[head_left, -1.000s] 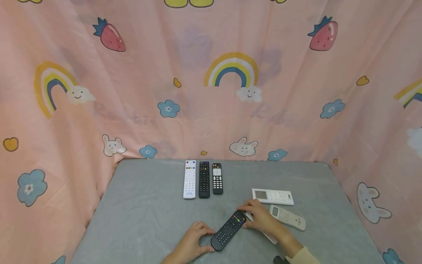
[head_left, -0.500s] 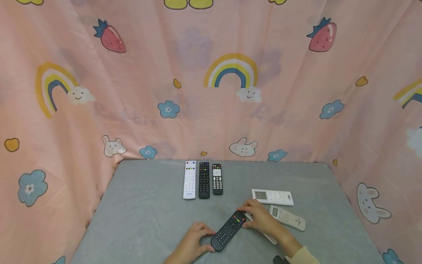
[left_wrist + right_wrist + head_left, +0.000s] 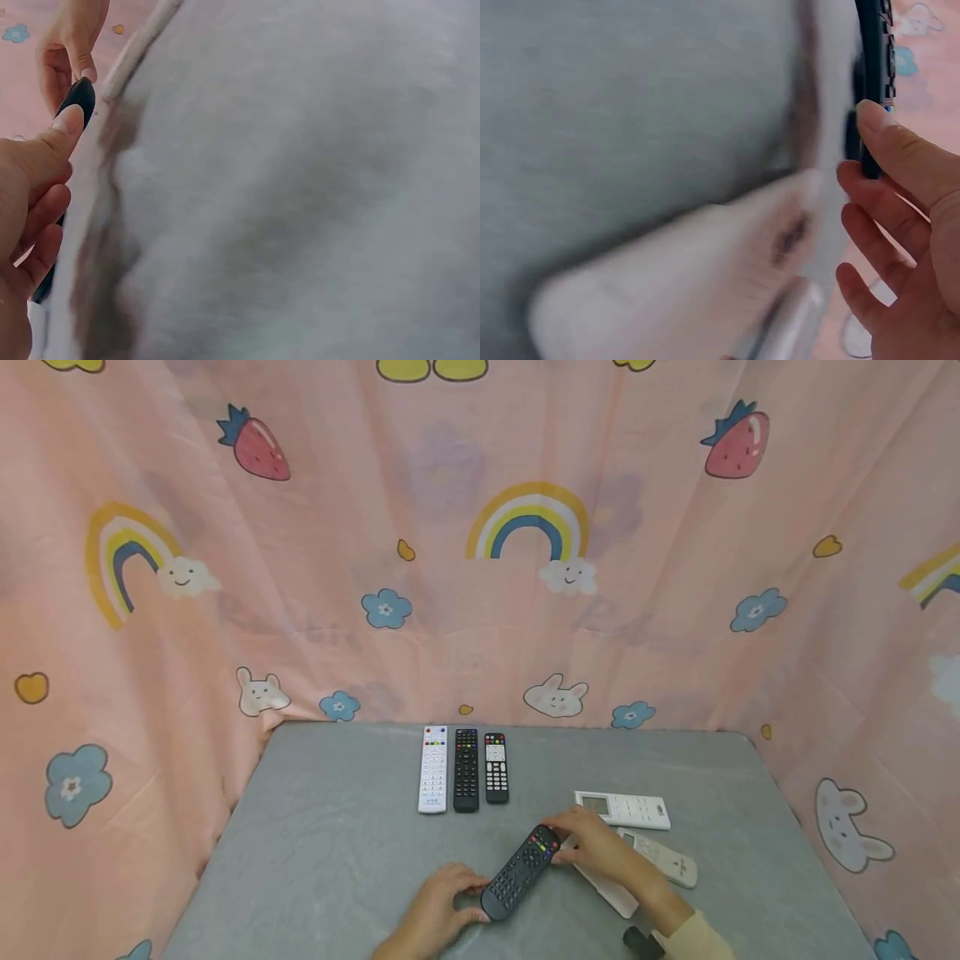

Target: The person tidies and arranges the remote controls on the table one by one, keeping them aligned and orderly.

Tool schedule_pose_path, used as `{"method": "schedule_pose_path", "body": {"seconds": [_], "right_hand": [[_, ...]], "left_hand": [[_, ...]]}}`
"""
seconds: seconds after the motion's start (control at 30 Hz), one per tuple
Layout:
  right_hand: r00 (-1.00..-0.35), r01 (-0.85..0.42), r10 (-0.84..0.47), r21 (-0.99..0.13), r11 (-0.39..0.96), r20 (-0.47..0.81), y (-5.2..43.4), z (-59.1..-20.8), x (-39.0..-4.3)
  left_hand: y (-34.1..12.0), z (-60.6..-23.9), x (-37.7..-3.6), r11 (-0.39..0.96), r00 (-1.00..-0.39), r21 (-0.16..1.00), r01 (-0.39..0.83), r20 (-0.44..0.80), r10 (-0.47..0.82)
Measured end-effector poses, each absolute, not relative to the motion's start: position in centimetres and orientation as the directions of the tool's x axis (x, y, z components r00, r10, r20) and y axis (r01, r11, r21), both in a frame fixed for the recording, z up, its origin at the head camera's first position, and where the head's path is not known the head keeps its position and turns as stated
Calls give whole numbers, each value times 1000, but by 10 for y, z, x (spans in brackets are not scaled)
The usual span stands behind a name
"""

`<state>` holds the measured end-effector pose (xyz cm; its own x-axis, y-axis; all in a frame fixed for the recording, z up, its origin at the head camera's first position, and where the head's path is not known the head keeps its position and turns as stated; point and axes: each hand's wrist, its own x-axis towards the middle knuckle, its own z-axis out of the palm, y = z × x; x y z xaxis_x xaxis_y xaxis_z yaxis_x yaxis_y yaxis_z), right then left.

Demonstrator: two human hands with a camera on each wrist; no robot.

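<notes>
The black remote [image 3: 521, 872] sits slanted at the near edge of the grey tabletop [image 3: 337, 852], pinched at both ends: the left hand [image 3: 431, 914] curls its grip round the lower end, the right hand [image 3: 600, 852] curls round the top. A white remote [image 3: 607, 893] lies under the right wrist, three remotes [image 3: 465, 768] lined up beyond.
</notes>
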<state>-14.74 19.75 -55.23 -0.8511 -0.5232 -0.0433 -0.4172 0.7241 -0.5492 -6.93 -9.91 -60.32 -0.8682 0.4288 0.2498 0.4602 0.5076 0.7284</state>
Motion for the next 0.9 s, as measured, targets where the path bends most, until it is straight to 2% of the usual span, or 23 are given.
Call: {"method": "schedule_pose_path", "body": {"seconds": [0.17,0.33,0.6,0.9], "right_hand": [[-878,-360,-474,-556,749,-69,194,-541,-152],[-889,-351,-455,-555,754,-57,194,-542,-154],[-919,-254,-388,-639,726,-76,198,-548,-157],[-945,-107,-299,-741,664,-132,197,-554,-163]], "left_hand": [[-97,-598,-74,484,-849,712,509,325,416],[-96,-597,-75,444,-860,756,480,307,407],[-96,-598,-78,393,-883,827,403,237,405],[-95,-597,-87,344,-876,844,412,264,403]]}}
